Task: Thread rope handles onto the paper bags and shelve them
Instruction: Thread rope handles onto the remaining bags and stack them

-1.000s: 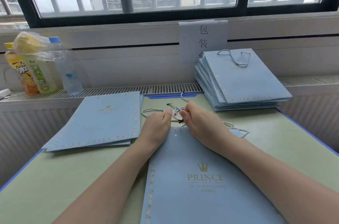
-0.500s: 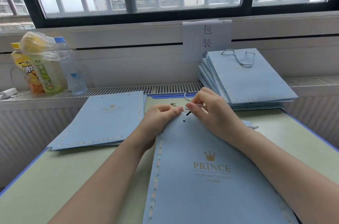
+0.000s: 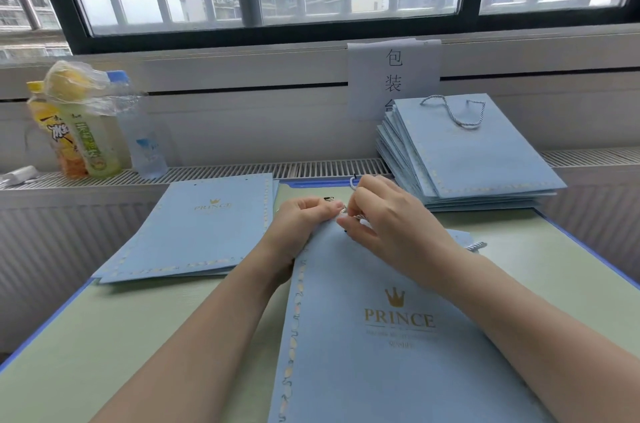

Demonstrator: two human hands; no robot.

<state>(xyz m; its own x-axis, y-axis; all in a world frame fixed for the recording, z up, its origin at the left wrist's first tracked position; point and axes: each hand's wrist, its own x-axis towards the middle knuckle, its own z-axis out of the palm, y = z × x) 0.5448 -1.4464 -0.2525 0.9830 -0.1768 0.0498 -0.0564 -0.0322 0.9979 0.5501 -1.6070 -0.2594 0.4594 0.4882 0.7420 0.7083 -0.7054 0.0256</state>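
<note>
On the bench [image 3: 86, 336], the right hand [image 3: 391, 215] pinches a rope [image 3: 353, 182] end at the bag [image 3: 381, 336] top edge, the left hand [image 3: 304, 218] gripping that edge just beside it (bag's long axis runs toward the viewer)

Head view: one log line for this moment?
step: threading | left hand: holds bag top edge | right hand: pinches rope handle | finished stack: far right

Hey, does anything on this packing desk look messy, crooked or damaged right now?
Nothing damaged or spilled. Only the stack of finished light-blue paper bags at the back right is fanned unevenly, and a crumpled clear plastic bag sits atop the drink bottles.
</note>
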